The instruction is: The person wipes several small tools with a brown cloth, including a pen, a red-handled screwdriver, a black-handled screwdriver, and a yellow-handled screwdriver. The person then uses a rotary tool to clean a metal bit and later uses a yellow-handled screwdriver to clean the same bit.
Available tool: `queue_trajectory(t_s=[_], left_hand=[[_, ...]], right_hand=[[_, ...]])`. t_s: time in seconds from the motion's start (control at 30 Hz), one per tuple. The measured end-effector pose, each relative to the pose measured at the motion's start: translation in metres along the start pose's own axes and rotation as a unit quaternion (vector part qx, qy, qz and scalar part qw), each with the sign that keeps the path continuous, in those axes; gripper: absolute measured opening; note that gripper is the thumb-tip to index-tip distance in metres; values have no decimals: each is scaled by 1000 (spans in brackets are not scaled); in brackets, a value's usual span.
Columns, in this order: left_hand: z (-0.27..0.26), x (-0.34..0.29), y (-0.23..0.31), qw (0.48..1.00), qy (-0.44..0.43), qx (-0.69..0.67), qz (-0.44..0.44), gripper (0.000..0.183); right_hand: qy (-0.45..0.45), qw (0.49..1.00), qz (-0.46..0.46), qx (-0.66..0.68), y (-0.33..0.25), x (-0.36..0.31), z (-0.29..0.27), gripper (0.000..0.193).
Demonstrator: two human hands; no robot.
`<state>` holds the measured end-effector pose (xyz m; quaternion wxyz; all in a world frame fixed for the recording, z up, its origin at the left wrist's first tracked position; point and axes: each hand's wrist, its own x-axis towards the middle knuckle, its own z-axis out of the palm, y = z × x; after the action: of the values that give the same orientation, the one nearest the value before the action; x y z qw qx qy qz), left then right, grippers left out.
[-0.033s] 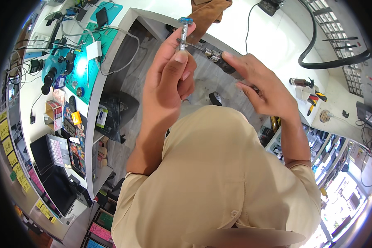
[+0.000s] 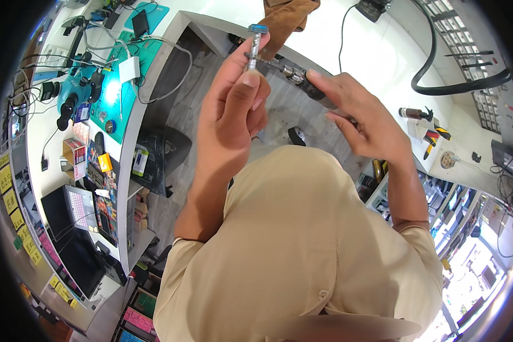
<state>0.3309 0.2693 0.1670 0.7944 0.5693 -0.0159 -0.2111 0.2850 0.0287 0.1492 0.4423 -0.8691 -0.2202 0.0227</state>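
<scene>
My left hand (image 2: 238, 105) is raised in front of me and pinches a slim silvery metal piece with a flat blue top (image 2: 256, 50) between thumb and fingers. The piece stands upright, blue end away from me; its exact kind is unclear. From the right, my right hand (image 2: 366, 117) grips a dark handpiece with a metal collar (image 2: 309, 90), which looks like a rotary tool. Its thin bit points left at the silvery piece, beside my left fingers. Whether the bit touches the piece is too small to tell.
A white bench (image 2: 325, 48) curves ahead, with a brown cloth (image 2: 282, 25) and a thick black cable (image 2: 461, 88). At the left are a teal microscope (image 2: 77, 94), a green mat (image 2: 134, 65) and a laptop (image 2: 81, 208). Orange-handled tools (image 2: 433, 137) stand at the right.
The handpiece and its bit have shifted very slightly against the silvery piece, which has tipped a little to the right. Both hands keep their grips.
</scene>
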Motion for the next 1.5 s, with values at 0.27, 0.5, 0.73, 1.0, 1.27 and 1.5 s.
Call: queue_trajectory(t_s=[0.27, 0.5, 0.73, 1.0, 1.27, 1.5], left_hand=[[-1, -1, -7, 999, 36, 7, 24, 52], [-2, -6, -8, 999, 33, -4, 26, 51], [4, -5, -7, 997, 52, 39, 48, 49], [9, -9, -10, 995, 82, 37, 50, 47], [6, -8, -10, 997, 60, 26, 51, 49], [15, -11, 2, 995, 85, 39, 37, 51]], right_hand=[[-17, 999, 24, -39, 5, 7, -10, 79], [-11, 999, 17, -29, 6, 6, -7, 75], [-26, 999, 12, -36, 8, 4, -8, 76], [6, 1000, 0, -25, 9, 6, -9, 73], [0, 1000, 9, -18, 11, 5, -8, 85], [22, 999, 38, -24, 16, 4, -11, 80]])
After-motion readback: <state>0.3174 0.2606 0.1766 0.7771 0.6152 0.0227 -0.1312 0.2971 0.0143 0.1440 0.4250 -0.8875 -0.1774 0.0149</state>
